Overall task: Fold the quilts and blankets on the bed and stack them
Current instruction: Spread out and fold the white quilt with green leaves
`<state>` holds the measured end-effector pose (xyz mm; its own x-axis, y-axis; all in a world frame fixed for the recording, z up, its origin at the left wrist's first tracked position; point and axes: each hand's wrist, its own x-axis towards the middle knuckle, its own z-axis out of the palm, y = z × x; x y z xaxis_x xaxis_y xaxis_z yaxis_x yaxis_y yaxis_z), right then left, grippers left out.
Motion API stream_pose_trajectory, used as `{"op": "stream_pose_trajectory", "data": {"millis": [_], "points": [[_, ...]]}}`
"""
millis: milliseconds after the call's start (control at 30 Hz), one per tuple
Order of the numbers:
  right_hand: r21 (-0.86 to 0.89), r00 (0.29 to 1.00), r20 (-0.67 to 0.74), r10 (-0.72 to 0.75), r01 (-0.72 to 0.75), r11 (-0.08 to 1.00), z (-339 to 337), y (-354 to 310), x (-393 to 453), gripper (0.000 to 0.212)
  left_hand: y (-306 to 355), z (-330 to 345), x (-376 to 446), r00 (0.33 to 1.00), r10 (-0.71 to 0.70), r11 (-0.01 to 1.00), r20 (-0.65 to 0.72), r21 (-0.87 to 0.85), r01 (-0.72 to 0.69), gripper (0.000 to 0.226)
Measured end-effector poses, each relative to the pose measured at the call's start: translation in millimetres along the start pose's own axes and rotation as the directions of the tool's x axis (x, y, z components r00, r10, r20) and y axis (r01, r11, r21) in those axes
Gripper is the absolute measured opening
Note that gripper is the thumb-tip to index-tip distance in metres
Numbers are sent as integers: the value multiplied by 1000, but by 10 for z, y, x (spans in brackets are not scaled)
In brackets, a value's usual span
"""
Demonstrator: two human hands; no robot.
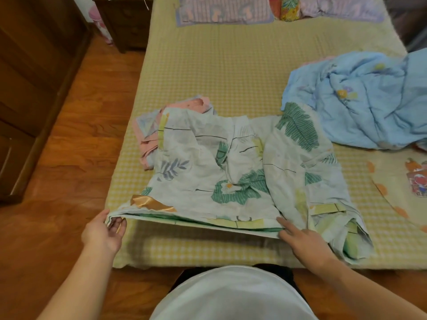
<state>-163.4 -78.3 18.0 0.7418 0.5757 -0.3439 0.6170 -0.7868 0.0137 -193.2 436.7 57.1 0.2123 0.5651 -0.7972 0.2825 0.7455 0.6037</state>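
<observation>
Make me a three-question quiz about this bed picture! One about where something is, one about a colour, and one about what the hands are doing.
1. Where does the pink folded blanket lie?
A. on the floor
B. partly under the leaf-print quilt's far left corner
C. on the pillows

2. What colour is the crumpled quilt on the right?
A. light blue
B. red
C. black

3. What is the left hand doing?
A. hanging idle
B. pressing the floor
C. gripping the leaf-print quilt's near left corner

Answers: 1 B, the leaf print overlaps it; 2 A, it is pale blue; 3 C, the fingers curl round the corner, while the right hand lies at the same edge.
</observation>
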Motion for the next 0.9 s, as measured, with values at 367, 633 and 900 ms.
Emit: {"op": "stream_pose_trajectory", "data": {"millis": [367,633,900], "points": [[239,989,-25,142,-132,962,82,-66,141,86,21,73,-33,998,34,999,-60,21,-33,33],[270,963,-246,108,-39,962,-169,-121,177,68,-34,-2,27,999,-4,993,-43,116,9,31],[149,987,-132,89,-69,986,-193,188,12,52,-131,-178,62,997,74,940,18,333,-76,20]]}}
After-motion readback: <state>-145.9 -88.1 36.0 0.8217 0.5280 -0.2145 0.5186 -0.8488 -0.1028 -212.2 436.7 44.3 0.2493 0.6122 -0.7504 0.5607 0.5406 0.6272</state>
